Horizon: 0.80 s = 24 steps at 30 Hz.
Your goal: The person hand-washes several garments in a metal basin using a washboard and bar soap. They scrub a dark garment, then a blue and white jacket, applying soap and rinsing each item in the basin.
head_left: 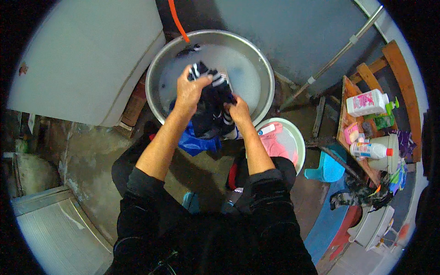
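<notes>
A dark garment with white stripes [208, 107] hangs over the near rim of a large round metal basin [267, 87] holding cloudy, soapy water. My left hand [188, 95] is closed on the garment's upper striped part, its thumb lying across the cloth. Lower on the right, my right hand [239, 111] grips the garment's edge. Between the hands, a pale ridged thing [225, 77] shows just behind the cloth; I cannot make out its kind. Below the garment, blue cloth or plastic [199, 141] drapes outside the basin. Another dark piece of cloth [189, 50] floats near the far rim.
An orange hose [178, 22] reaches down to the basin's far rim. On the right stands a pale green-rimmed basin [300, 151] with pink cloth [274, 144]. Beyond it are a blue scoop [331, 165] and a wooden shelf [348, 114] bearing bottles. A metal pole [334, 57] leans at the wall.
</notes>
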{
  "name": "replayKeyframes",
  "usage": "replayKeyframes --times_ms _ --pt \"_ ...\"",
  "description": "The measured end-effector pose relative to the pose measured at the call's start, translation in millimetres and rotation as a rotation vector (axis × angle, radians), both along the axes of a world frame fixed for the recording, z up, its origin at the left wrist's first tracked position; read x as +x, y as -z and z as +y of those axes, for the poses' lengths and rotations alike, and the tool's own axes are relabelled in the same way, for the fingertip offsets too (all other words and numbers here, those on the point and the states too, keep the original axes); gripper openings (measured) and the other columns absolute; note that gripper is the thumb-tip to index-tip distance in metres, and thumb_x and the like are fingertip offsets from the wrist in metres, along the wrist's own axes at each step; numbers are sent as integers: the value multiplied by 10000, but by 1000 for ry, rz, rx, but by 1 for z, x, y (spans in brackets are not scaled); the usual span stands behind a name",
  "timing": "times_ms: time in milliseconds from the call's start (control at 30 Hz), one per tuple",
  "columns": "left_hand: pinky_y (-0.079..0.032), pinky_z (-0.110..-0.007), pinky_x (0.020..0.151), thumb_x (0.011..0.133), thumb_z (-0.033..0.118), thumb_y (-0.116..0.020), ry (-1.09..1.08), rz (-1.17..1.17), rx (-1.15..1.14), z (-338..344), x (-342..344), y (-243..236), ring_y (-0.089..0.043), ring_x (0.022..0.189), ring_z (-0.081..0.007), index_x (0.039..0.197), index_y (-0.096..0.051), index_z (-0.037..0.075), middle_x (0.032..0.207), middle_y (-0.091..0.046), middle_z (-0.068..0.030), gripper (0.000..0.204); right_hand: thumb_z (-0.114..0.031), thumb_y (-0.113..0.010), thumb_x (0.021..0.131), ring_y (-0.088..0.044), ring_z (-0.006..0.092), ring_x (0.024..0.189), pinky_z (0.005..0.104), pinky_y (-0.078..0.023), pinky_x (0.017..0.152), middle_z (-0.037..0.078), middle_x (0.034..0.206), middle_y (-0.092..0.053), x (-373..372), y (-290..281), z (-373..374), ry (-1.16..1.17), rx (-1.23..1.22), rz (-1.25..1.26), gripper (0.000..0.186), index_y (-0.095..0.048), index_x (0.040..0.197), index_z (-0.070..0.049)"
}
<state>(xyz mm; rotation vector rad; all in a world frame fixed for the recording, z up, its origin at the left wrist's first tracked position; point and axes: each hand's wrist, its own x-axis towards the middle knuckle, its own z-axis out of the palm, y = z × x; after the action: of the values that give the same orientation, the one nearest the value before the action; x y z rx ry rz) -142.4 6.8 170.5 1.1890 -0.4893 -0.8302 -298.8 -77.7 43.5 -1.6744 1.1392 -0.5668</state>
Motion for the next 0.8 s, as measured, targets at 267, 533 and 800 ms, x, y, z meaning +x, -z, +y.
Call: replayKeyframes --times_ms 267,533,800 --pt "-513 -344 808 711 60 -734 23 -525 394 14 -4 92 -663 857 -241 1199 -580 85 969 -685 -143 512 -445 -588 884 -495 384 1228 479 -352 1041 205 1330 -523 -15 6 32 78 -180 180 638 -471 1373 -52" --pt "-513 -499 738 745 166 -692 216 -923 582 16 -25 140 -642 822 -442 1016 -581 14 846 -672 -236 330 -421 -552 908 -490 332 1180 517 -381 935 127 1241 -559 9 42 36 -13 -546 324 445 -584 1209 -95" --pt "-488 -535 792 860 360 -608 292 -1448 837 -76 15 172 -583 1011 -392 1190 -538 111 1058 -581 -175 419 -328 -516 933 -574 304 945 526 -400 789 98 932 -614 62 67 -33 -67 -628 660 259 -617 883 -94"
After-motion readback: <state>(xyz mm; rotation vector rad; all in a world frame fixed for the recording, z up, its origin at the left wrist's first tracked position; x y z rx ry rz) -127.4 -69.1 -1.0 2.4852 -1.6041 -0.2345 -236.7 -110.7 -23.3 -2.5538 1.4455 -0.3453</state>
